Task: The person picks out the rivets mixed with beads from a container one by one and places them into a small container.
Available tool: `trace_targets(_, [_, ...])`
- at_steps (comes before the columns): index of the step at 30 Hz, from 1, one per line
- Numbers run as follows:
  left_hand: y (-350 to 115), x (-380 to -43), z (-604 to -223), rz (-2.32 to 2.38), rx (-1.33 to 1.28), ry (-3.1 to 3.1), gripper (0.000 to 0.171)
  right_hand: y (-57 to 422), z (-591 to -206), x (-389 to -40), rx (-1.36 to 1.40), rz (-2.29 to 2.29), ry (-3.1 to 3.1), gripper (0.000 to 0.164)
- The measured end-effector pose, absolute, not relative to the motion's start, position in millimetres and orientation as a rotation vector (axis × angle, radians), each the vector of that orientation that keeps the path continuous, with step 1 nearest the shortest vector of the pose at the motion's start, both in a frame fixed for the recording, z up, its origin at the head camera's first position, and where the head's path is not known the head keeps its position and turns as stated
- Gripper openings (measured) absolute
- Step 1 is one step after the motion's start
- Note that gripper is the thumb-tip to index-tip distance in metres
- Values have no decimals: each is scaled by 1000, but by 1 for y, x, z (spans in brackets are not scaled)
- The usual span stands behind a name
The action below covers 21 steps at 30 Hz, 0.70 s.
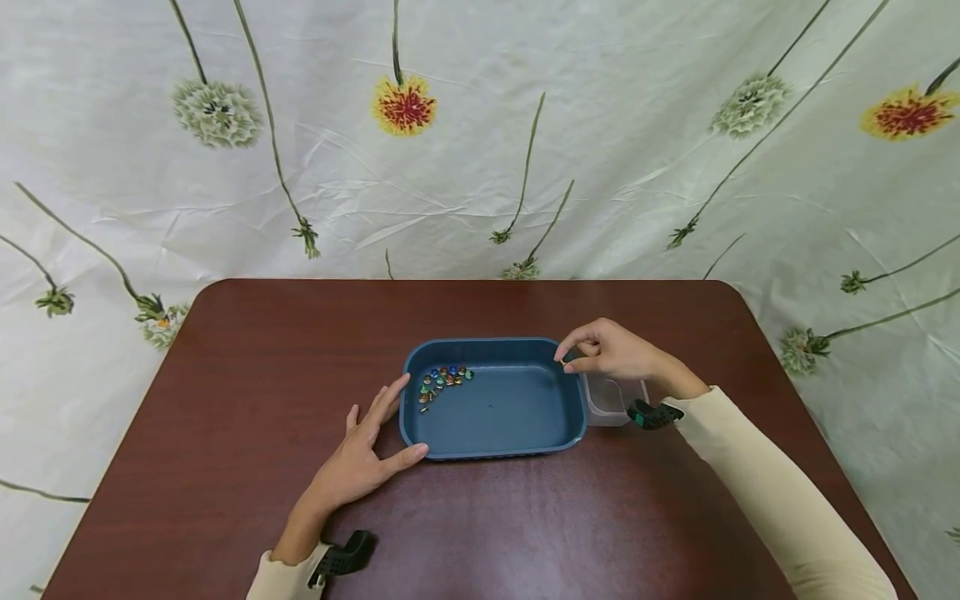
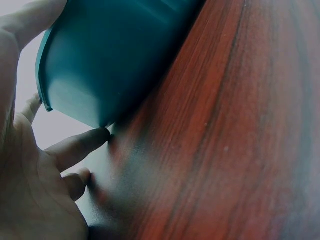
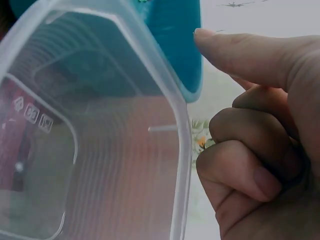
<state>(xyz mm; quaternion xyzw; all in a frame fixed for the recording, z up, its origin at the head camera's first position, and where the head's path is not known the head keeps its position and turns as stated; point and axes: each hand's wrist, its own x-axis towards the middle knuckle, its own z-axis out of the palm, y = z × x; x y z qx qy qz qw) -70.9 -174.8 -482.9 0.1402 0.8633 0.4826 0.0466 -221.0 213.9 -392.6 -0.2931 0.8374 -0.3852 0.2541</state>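
Note:
A blue rectangular tray (image 1: pixel 491 417) stands on the table, with several small shiny beads (image 1: pixel 442 379) in blue, green and amber grouped in its left end. My left hand (image 1: pixel 360 458) rests against that end, fingers spread and fairly straight, the thumb on the near rim; in the left wrist view its fingers (image 2: pixel 77 147) touch the tray's outer wall (image 2: pixel 110 65). Above the tray's far right corner, my right hand (image 1: pixel 615 350) pinches a tiny gold-coloured bead (image 1: pixel 563 362) between thumb and forefinger. In the right wrist view the other fingers (image 3: pixel 245 170) are curled, and the bead is mostly hidden.
A clear plastic container (image 1: pixel 611 398) touches the tray's right end, partly under my right wrist; no beads show in it in the right wrist view. The dark wooden table (image 1: pixel 300 350) ends at a white flowered cloth (image 1: pixel 465 167) behind.

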Motion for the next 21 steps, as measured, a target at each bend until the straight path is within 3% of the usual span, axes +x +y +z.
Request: trace_targets(21, [-174,-70,-483,1477,420,2634,97,249,-399,-213,-704,-1091,2369,19])
